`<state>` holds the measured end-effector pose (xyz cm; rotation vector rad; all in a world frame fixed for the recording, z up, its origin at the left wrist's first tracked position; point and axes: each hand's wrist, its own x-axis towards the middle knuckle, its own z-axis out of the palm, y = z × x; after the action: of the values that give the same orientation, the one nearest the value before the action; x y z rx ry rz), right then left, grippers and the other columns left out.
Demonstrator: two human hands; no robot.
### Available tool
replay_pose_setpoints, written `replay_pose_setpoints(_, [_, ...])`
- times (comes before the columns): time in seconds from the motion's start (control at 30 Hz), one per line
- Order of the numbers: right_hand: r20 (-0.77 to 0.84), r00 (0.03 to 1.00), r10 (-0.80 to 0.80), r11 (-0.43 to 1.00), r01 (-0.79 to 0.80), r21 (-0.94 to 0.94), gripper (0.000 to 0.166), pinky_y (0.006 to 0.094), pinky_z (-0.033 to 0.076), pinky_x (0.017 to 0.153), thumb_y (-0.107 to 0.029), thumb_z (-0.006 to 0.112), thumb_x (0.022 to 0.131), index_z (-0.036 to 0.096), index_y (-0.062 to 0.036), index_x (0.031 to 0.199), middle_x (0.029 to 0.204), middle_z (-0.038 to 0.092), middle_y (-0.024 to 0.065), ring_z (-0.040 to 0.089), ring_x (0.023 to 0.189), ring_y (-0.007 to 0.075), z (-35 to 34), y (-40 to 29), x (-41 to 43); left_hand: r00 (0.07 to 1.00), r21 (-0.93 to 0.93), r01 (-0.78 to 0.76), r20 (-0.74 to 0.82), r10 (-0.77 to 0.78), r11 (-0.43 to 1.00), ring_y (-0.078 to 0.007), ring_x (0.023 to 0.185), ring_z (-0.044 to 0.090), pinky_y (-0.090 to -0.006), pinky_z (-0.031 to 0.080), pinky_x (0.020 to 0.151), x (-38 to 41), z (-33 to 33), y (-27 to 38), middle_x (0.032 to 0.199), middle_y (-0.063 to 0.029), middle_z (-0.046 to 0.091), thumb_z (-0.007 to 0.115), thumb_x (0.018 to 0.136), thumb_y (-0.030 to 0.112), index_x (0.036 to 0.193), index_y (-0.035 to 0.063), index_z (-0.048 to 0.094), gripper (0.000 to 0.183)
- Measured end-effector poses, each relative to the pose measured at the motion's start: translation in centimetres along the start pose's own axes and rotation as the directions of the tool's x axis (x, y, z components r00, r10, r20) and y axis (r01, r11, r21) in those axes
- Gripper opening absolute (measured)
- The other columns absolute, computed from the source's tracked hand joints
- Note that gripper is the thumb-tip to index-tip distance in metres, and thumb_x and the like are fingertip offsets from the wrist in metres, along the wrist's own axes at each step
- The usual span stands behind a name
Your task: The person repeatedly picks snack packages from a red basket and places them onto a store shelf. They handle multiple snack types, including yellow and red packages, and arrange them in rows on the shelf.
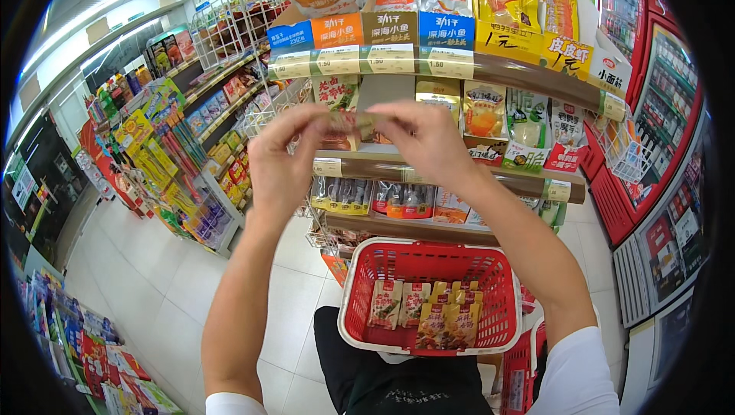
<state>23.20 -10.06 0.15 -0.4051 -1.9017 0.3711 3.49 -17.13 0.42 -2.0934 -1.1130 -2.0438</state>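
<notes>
Both my hands are raised before the second shelf tier. My left hand point(287, 148) and my right hand point(422, 139) pinch a small, blurred snack packet point(351, 122) between them, one at each end. Right behind it stands a box of white and red snack packets point(336, 93). Below my hands, a red plastic shopping basket point(430, 248) with a white rim rests near my lap. It holds two white and red packets point(386, 303) on the left and several gold snack packets point(448, 323) beside them.
Shelf edges point(482, 73) with price tags curve across the front, below boxed snacks point(390, 30). Wire baskets point(626, 145) hang at the shelf's right end. Red drinks fridges point(643, 110) stand at right, a candy rack point(172, 179) at left. More red baskets point(517, 375) sit low on the right.
</notes>
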Motion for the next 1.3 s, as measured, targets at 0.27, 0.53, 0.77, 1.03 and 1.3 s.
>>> replay_pose_setpoints(0.27, [0.032, 0.996, -0.083, 0.992, 0.086, -0.093, 0.021, 0.0298, 0.053, 0.068, 0.0, 0.063, 0.086, 0.071, -0.0002, 0.106, 0.092, 0.073, 0.016, 0.07, 0.073, 0.0206, 3.0, 4.8, 3.8, 0.983, -0.005, 0.183, 0.005, -0.183, 0.983, -0.0059, 0.084, 0.059, -0.0221, 0.049, 0.074, 1.4, -0.7, -7.1, 0.098, -0.0022, 0.069, 0.062, 0.095, 0.007, 0.112, -0.0024, 0.068, 0.02])
replay_pose_setpoints(0.53, [0.155, 0.981, 0.115, 0.899, -0.036, -0.437, 0.02, 0.0462, 0.053, 0.076, -0.01, 0.059, 0.088, 0.072, -0.0013, 0.101, 0.093, 0.068, 0.0235, 0.066, 0.084, 0.041, 5.7, 7.3, 5.3, 0.97, -0.006, 0.086, -0.227, -0.085, 0.996, -0.0246, 0.118, 0.055, -0.0345, 0.05, 0.089, -1.0, 1.6, -10.1, 0.126, -0.0182, 0.057, 0.062, 0.094, 0.007, 0.127, -0.0005, 0.054, 0.035])
replay_pose_setpoints(0.77, [0.156, 0.929, 0.336, 0.797, -0.193, -0.572, 0.027, 0.0499, 0.051, 0.085, -0.019, 0.055, 0.09, 0.066, 0.0016, 0.103, 0.101, 0.066, 0.0292, 0.065, 0.092, 0.042, 7.4, 8.8, 8.0, 0.944, 0.605, -0.274, 0.316, 0.09, 0.748, -0.0371, 0.109, 0.059, -0.0431, 0.044, 0.097, 0.0, 1.6, -11.1, 0.117, -0.0185, 0.063, 0.054, 0.097, 0.019, 0.116, 0.0007, 0.062, 0.028])
replay_pose_setpoints(1.03, [0.137, 0.948, 0.289, 0.824, -0.173, -0.539, 0.039, 0.0503, 0.05, 0.087, -0.024, 0.056, 0.09, 0.056, 0.0078, 0.113, 0.1, 0.066, 0.0295, 0.062, 0.098, 0.0439, 6.7, 8.4, 6.6, 0.88, 0.736, -0.193, 0.423, -0.218, 0.649, -0.0326, 0.107, 0.06, -0.0489, 0.036, 0.104, 1.8, 2.2, -11.8, 0.112, -0.0142, 0.066, 0.033, 0.103, 0.032, 0.108, 0.0068, 0.065, 0.04])
replay_pose_setpoints(1.3, [0.226, 0.876, 0.427, 0.74, -0.195, -0.643, 0.048, 0.0521, 0.045, 0.092, -0.026, 0.053, 0.092, 0.045, 0.0084, 0.125, 0.112, 0.061, 0.032, 0.058, 0.104, 0.0464, 6.7, 7.9, 7.1, 0.898, 0.74, -0.187, 0.396, -0.193, 0.646, -0.0341, 0.11, 0.058, -0.0486, 0.033, 0.107, 1.6, 2.6, -12.2, 0.113, -0.0143, 0.066, 0.032, 0.104, 0.033, 0.11, 0.0065, 0.064, 0.042])
